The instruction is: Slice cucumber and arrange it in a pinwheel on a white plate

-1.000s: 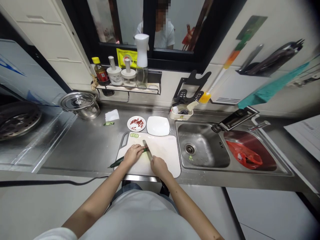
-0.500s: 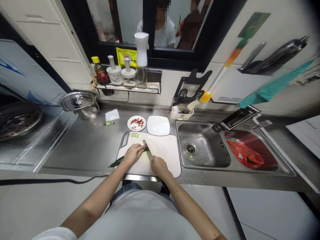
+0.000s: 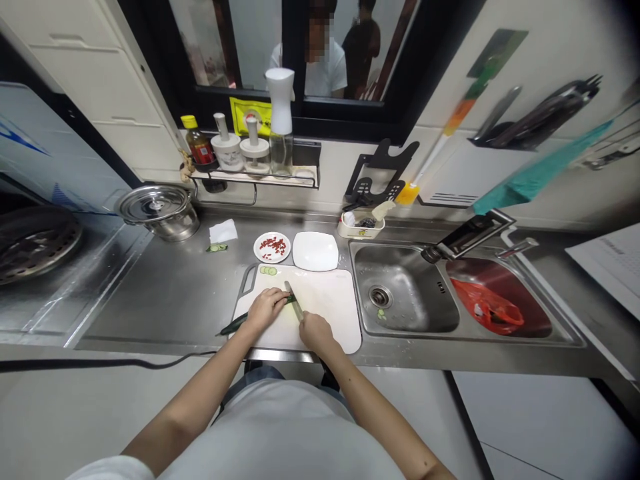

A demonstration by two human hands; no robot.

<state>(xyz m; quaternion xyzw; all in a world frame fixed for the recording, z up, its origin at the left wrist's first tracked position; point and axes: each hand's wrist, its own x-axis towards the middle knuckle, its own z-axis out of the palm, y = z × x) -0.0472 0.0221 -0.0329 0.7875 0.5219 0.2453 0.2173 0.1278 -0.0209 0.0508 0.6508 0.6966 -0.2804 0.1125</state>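
On the white cutting board (image 3: 330,293) lies a dark green cucumber (image 3: 234,325), its tail reaching past the board's left edge. My left hand (image 3: 267,309) is closed over the cucumber near its cut end. In my right hand (image 3: 316,331) is the handle of a kitchen knife (image 3: 294,301), the fingers wrapped round it. The blade stands at the cucumber's right end, close by my left fingertips. A few cucumber slices (image 3: 269,271) lie at the board's upper left corner. Behind the board are a small plate of chopped red pieces (image 3: 273,247) and a white square plate (image 3: 315,251).
The sink (image 3: 360,313) is to the right, with a red plastic bag (image 3: 493,310) in its far basin. A lidded steel pot (image 3: 177,220) stands at the back left. Seasoning jars (image 3: 229,152) line a wall shelf. Cucumber trimmings (image 3: 217,247) lie beside a white paper (image 3: 223,231).
My right hand and the knife have shifted very slightly left; the left hand keeps its hold on the cucumber. The whole view has moved a little, and a person in the window has turned.
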